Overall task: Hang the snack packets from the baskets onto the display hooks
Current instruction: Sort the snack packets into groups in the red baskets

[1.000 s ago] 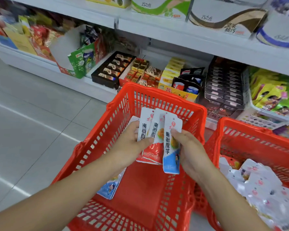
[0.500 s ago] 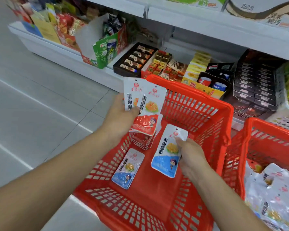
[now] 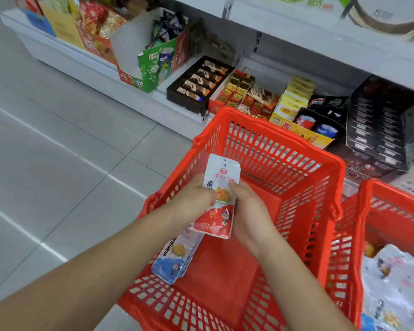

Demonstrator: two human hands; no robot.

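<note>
Both hands meet over a red plastic basket (image 3: 285, 149). My left hand (image 3: 194, 199) and my right hand (image 3: 246, 209) together hold a stack of white snack packets with red bottoms (image 3: 219, 199), upright, the hang hole at the top. Blue-bottomed packets (image 3: 175, 256) hang below my left hand against the basket's left wall; whether that hand holds them I cannot tell. A second red basket (image 3: 392, 211) at the right holds several more white packets (image 3: 397, 283). No display hooks are in view.
White store shelves run across the top, with a green carton (image 3: 153, 65), a black tray of chocolate bars (image 3: 198, 84), yellow boxes (image 3: 296, 96) and black boxes (image 3: 378, 125). Grey tiled floor (image 3: 58, 175) lies to the left.
My right hand has come up from the basket and joined my left hand on the packet stack. The blue packet it held is now below my left hand. The view shifted left.
</note>
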